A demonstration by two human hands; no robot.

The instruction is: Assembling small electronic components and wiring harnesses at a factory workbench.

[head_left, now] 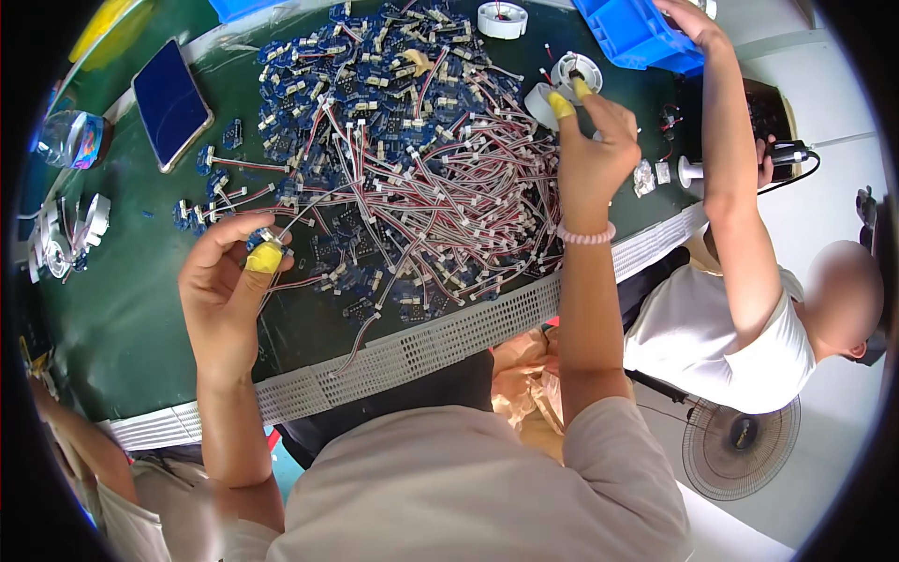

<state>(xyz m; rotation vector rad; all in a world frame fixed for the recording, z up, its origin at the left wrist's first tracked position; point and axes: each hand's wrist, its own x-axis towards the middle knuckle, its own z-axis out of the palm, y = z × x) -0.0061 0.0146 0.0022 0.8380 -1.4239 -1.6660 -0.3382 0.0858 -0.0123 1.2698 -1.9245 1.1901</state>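
My left hand point(225, 290) pinches a small blue circuit board point(262, 237) at the near left of the pile, with a yellow cover on the thumb. A thin cable runs from the board toward the pile. Farther right, my right hand point(599, 140) reaches past the pile, two yellow-covered fingertips closed at a white round housing point(579, 67). A second white round part point(537, 105) stands just left of these fingers. Between my hands lies a large heap of blue circuit boards point(375, 66), with many white-plugged red, white and dark cables point(449, 197) over its near side.
A tablet-like dark screen point(173, 105) and a clear container point(73, 140) lie at the left, near white round parts point(70, 234). On the right, a co-worker's arm point(730, 131) reaches to a blue bin point(632, 37). A perforated white strip point(421, 337) edges the green table.
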